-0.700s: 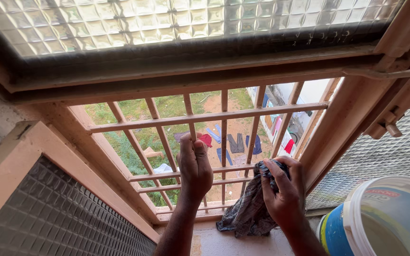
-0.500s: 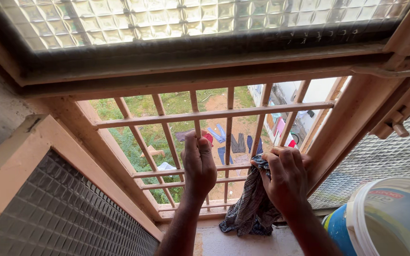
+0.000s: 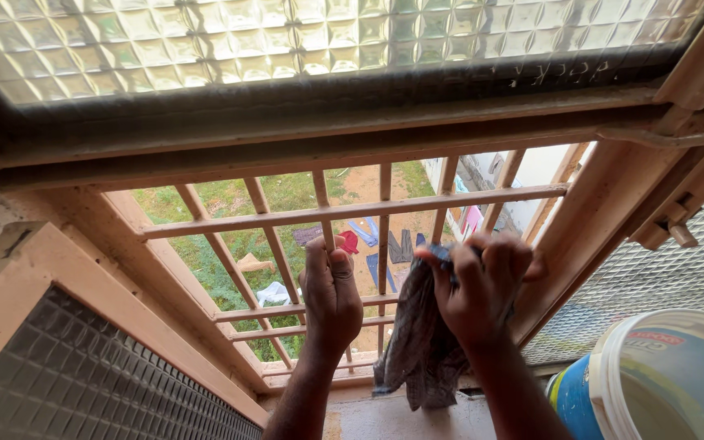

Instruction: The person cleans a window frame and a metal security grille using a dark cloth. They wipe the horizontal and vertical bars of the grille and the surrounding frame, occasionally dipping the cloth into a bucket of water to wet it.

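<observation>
A: Item one, left hand (image 3: 332, 297)?
B: Centre of view, fingers wrapped tight round a vertical bar of the window grille (image 3: 352, 208). Thumb lies on the bar's near face. Grip is closed on the bar.

A: Item two, right hand (image 3: 478, 285)?
B: At 3 o'clock from the left hand, just beside it. Fingers bunched and pinching a checked cloth (image 3: 421, 342), pressing its top against the grille bars.

A: Location of the cloth?
B: Upper end under the right hand's fingers; the rest hangs toward 6 o'clock and ends on the window sill (image 3: 385, 415).

A: Surroundings?
B: White plastic bucket (image 3: 670, 383) with a blue band, at 4 o'clock from the right hand, near the forearm. Patterned glass pane (image 3: 319, 37) across 12 o'clock. Open shutter with textured glass (image 3: 99, 375) at 8 o'clock, a second one (image 3: 662, 277) at 3 o'clock. Through the bars: grass, bare earth and clothes laid out on the ground (image 3: 405, 244), far below.
</observation>
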